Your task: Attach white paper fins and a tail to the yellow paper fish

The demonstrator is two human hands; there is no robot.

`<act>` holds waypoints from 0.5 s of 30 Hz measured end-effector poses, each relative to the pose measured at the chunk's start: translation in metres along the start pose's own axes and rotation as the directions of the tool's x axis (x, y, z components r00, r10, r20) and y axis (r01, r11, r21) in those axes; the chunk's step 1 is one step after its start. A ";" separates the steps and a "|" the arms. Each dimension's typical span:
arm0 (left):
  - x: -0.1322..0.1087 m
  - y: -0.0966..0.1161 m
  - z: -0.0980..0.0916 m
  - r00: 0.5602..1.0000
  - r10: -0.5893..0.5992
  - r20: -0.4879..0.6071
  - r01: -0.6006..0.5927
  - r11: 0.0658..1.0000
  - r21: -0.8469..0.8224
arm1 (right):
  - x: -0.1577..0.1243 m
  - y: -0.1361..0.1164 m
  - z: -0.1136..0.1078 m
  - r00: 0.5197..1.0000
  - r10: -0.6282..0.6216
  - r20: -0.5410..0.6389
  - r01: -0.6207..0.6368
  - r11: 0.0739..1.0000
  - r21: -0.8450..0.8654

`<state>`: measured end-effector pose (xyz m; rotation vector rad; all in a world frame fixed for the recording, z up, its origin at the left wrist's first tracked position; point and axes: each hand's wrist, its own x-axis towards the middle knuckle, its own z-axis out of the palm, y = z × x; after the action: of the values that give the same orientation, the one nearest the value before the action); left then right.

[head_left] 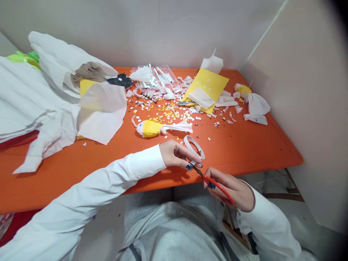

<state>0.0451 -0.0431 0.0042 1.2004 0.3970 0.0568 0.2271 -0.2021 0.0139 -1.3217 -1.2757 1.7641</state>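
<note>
My left hand [176,155] pinches a curled white paper strip [193,146] just above the front edge of the orange table [244,145]. My right hand [231,188] is closed round red-handled scissors [214,183], whose blades point up-left and meet the strip at my left fingertips. A small paper figure with a yellow middle and white ends [154,128] lies on the table just beyond my left hand.
White tissue sheets [100,110] pile up at the left. A yellow card [208,87], a clear packet with pens [154,78], white and yellow scraps [174,112] and another small paper figure [251,98] lie further back. Walls close the back and right.
</note>
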 end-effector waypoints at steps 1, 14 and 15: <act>0.000 0.000 0.000 1.000 -0.003 0.004 0.003 1.000 -0.004 | -0.001 -0.001 0.000 1.000 0.011 -0.007 -0.011 1.000 -0.014; -0.002 0.003 0.003 0.999 0.002 0.043 -0.001 0.999 -0.033 | -0.030 0.007 -0.057 0.998 -0.022 -0.060 -0.018 0.811 -0.585; -0.002 0.003 0.002 0.999 0.006 0.048 -0.004 0.999 -0.036 | -0.028 0.008 -0.071 0.978 -0.031 -0.204 -0.115 0.740 -0.663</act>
<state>0.0441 -0.0445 0.0079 1.1650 0.3499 0.0392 0.3039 -0.2050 0.0137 -1.8733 -1.8671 1.1586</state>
